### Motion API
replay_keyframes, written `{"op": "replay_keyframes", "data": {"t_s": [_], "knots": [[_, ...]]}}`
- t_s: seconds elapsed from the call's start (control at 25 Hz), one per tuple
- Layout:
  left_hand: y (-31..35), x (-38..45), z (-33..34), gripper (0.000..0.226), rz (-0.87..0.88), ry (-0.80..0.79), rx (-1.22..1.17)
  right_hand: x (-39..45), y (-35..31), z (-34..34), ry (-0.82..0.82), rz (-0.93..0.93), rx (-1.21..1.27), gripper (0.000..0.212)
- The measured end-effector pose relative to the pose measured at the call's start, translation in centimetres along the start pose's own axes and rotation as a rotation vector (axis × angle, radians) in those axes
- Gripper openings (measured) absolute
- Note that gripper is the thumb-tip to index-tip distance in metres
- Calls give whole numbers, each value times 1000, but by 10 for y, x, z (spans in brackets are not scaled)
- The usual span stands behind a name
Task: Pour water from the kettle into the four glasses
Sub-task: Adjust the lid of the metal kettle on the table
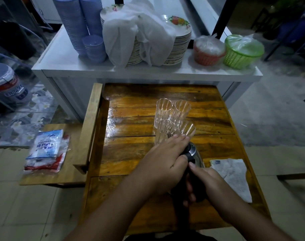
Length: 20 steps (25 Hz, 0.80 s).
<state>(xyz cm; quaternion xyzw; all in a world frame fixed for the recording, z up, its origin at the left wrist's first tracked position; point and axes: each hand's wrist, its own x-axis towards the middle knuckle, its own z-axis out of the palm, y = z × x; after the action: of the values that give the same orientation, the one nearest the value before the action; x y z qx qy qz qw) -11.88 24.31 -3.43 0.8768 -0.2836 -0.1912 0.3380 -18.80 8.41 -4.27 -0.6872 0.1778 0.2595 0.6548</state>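
Note:
Several clear ribbed glasses [172, 115] stand clustered together in the middle of the wooden table [134, 153]. Just in front of them is a steel kettle [196, 156] with a black lid and handle, mostly hidden under my hands. My left hand [165, 159] lies flat on the kettle's lid, fingertips reaching the nearest glasses. My right hand [203, 184] is wrapped around the black handle. I cannot see the spout or any water.
A folded grey cloth [235, 176] lies on the table's right side. Behind the table a white cabinet [70, 66] carries stacked blue cups [78, 23], cloth-covered plates [176, 49], a red basket [208, 51] and a green basket [242, 53]. A plastic packet [46, 150] rests on a wooden bench at left.

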Motion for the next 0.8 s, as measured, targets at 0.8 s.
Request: {"op": "replay_keyframes", "data": {"t_s": [0.8], "knots": [[-9, -1, -8, 58, 9, -30, -283, -11, -22, -3, 112, 35, 46, 55]]}}
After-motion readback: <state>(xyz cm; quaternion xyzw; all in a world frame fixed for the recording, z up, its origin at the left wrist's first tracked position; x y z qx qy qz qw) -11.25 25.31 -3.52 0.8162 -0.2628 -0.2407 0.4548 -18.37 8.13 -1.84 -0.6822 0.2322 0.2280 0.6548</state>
